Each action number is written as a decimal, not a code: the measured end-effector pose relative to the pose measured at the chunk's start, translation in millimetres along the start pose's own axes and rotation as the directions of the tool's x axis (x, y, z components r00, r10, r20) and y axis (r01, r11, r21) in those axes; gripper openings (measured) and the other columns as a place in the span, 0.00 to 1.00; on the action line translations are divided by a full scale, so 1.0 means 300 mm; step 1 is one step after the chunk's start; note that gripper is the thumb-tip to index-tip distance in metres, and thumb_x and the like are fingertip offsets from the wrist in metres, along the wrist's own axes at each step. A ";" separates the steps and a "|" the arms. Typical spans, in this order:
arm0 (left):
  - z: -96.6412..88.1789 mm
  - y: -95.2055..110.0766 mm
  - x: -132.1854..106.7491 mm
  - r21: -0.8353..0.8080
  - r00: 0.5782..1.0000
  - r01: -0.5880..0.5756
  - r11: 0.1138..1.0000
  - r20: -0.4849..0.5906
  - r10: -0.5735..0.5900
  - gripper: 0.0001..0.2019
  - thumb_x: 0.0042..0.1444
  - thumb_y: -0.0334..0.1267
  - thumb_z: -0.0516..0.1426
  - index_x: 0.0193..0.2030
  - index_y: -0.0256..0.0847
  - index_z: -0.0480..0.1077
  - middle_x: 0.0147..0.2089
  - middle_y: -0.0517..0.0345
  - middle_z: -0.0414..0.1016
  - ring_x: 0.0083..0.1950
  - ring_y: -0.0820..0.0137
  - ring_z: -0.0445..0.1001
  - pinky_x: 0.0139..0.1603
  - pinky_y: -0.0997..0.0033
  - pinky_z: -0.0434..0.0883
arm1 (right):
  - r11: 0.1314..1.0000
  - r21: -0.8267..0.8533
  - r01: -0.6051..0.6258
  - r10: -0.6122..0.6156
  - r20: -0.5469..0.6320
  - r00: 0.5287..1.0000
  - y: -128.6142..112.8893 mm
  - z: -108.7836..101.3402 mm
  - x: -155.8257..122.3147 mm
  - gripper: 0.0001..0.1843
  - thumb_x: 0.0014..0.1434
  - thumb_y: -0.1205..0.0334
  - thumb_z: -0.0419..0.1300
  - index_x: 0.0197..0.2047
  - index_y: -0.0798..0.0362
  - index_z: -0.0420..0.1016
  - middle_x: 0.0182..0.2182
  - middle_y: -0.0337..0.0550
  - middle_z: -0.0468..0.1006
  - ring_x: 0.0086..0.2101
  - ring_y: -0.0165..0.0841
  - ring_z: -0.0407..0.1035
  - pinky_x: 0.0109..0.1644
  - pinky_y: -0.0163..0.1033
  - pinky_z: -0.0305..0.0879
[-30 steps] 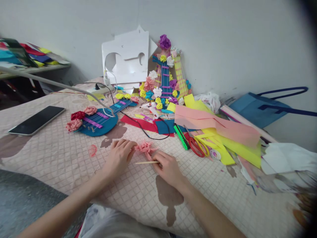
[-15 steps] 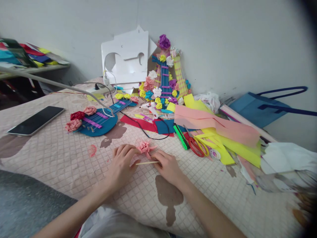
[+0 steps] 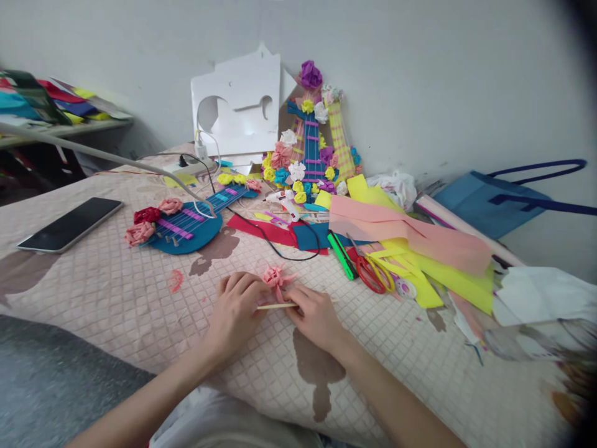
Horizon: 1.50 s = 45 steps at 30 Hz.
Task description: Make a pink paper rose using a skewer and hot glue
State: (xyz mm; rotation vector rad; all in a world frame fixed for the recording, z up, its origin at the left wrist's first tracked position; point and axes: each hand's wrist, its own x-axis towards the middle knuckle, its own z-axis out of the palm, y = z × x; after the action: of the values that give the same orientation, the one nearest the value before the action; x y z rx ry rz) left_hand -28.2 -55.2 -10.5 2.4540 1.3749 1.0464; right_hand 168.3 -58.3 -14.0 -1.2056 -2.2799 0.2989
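Observation:
A small pink paper flower (image 3: 275, 276) lies on the quilted cover between my two hands. My left hand (image 3: 236, 308) is curled with its fingertips pressed at the flower's left side. My right hand (image 3: 314, 315) pinches a thin wooden stick (image 3: 276, 305) that lies flat and points left, under the flower. Both hands rest on the pink quilted surface (image 3: 116, 292).
Red scissors (image 3: 368, 272) and a green marker (image 3: 340, 255) lie right of my hands, beside pink and yellow paper sheets (image 3: 410, 242). A blue paper guitar (image 3: 186, 224) with flowers, a phone (image 3: 69, 224), a black cable, a glue gun (image 3: 284, 202) and a flower-covered model (image 3: 310, 143) lie further back.
My left hand slid right and nearer, closing in on the flower and the stick's tip. The right hand stayed on the stick. The view shifted slightly.

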 end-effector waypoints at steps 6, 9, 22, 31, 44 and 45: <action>0.001 -0.003 -0.004 -0.048 1.000 -0.012 0.999 0.009 0.013 0.08 0.54 0.27 0.58 0.40 0.42 0.70 0.42 0.57 0.75 0.47 0.62 0.67 0.48 0.60 0.60 | 0.998 -0.057 0.032 -0.029 0.041 0.999 0.009 -0.002 -0.001 0.08 0.59 0.72 0.57 0.39 0.49 0.70 0.36 0.38 0.75 0.35 0.30 0.70 0.34 0.32 0.60; 0.000 0.011 0.003 -0.062 0.999 -0.013 0.998 0.049 0.016 0.09 0.54 0.26 0.58 0.39 0.43 0.71 0.42 0.57 0.75 0.47 0.62 0.67 0.47 0.60 0.60 | 0.998 -0.046 0.035 -0.032 0.050 0.998 0.001 -0.001 -0.004 0.09 0.58 0.73 0.56 0.38 0.50 0.70 0.35 0.38 0.74 0.35 0.30 0.70 0.35 0.33 0.61; 0.014 0.029 0.004 -0.014 0.997 -0.072 0.997 0.031 0.073 0.03 0.61 0.33 0.56 0.38 0.43 0.72 0.41 0.58 0.77 0.48 0.62 0.68 0.51 0.55 0.55 | 0.999 -0.028 0.024 -0.023 0.034 0.999 0.007 0.005 -0.003 0.10 0.55 0.75 0.56 0.37 0.50 0.69 0.35 0.39 0.74 0.34 0.31 0.69 0.35 0.33 0.61; 0.014 0.036 0.004 0.003 0.996 -0.089 0.996 0.029 0.089 0.06 0.62 0.34 0.54 0.36 0.43 0.72 0.40 0.58 0.77 0.47 0.62 0.68 0.52 0.55 0.54 | 0.998 -0.047 0.041 -0.040 0.017 0.999 -0.003 0.010 -0.004 0.10 0.54 0.75 0.55 0.36 0.50 0.68 0.35 0.39 0.74 0.33 0.30 0.69 0.33 0.33 0.60; 0.022 0.036 0.002 0.039 0.996 -0.086 0.996 0.001 0.086 0.03 0.61 0.33 0.55 0.37 0.43 0.71 0.39 0.58 0.77 0.46 0.62 0.69 0.51 0.55 0.54 | 0.999 -0.028 0.030 -0.030 0.011 0.999 -0.016 0.010 -0.002 0.08 0.55 0.73 0.55 0.35 0.50 0.67 0.34 0.38 0.73 0.32 0.30 0.68 0.33 0.33 0.60; 0.022 0.037 0.002 0.038 0.997 -0.083 0.996 0.002 0.083 0.03 0.61 0.33 0.55 0.37 0.42 0.71 0.39 0.57 0.77 0.46 0.62 0.69 0.51 0.55 0.54 | 0.999 -0.027 0.027 -0.027 0.009 1.000 -0.016 0.010 -0.002 0.08 0.55 0.73 0.55 0.35 0.50 0.67 0.33 0.38 0.73 0.32 0.30 0.68 0.32 0.33 0.59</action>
State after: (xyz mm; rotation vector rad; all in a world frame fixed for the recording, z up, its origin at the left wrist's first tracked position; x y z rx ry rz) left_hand -16.2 -59.5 -10.3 2.5589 1.3154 1.0458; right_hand 163.4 -61.4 -14.5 -1.1886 -2.3127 0.2645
